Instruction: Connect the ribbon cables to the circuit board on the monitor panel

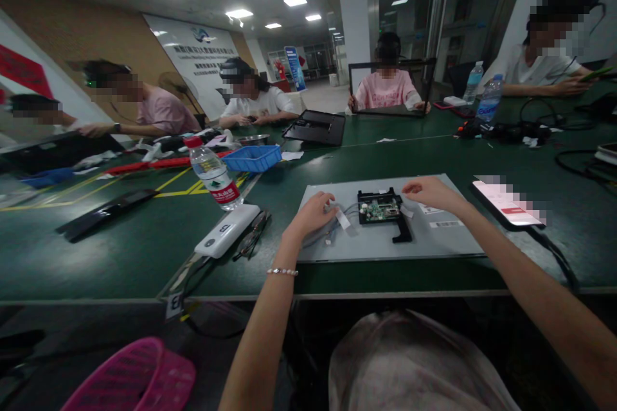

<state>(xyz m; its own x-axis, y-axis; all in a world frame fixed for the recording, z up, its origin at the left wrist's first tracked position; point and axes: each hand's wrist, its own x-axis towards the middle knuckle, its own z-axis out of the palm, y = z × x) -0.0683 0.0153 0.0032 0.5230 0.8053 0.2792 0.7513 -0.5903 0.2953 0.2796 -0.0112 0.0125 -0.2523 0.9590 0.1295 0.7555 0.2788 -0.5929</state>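
A flat grey panel [347, 247] lies on the table before me. On it sits a black plastic bracket [403, 229] with a green circuit board [380, 209] in its frame. My left hand [314, 213] is over the panel's left part, fingers curved and a little apart, beside grey cables [321, 236] and a white strip [343, 221]. To the right of the board is my right hand [427, 194], its fingers bent together at the tips. Whether they pinch anything is too small to tell. Just below them shows another small white strip [407, 211].
To the left are a white power bank [226, 231], glasses [251, 236], a water bottle [214, 173] and a blue tray [253, 158]. A lit phone [508, 203] with a cable lies right. Several people work around the table; one holds a black frame [393, 114].
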